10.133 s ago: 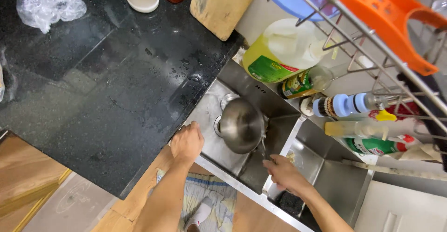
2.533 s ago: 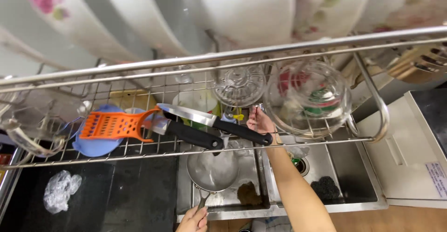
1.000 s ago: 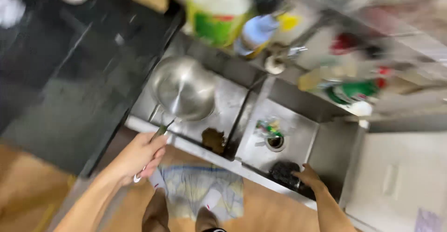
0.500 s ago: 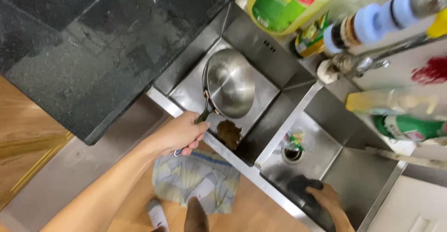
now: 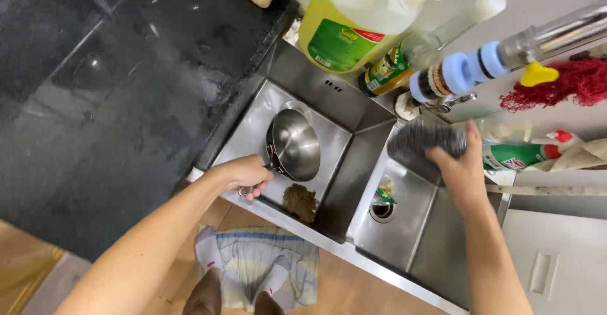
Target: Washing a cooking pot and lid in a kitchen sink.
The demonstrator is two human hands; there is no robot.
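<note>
Two sink basins: left hand [image 5: 243, 172] gripping steel saucepan [image 5: 294, 144], right hand [image 5: 461, 166] clutching dark scrubber [image 5: 420, 143], green-labelled yellow jug [image 5: 354, 21] behind.

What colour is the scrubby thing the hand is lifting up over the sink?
The round wiry scrubber in the right hand is dark grey-black, seen in the head view.

A big yellow jug [image 5: 354, 21] with a green and red label [image 5: 344, 37] is standing just behind the sink [image 5: 329, 97], at its back rim. Right of the jug, a small bottle with a green and yellow label [image 5: 384, 74] is leaning against it. Farther right, a white bottle with a green label [image 5: 515, 155] is lying on its side.
</note>
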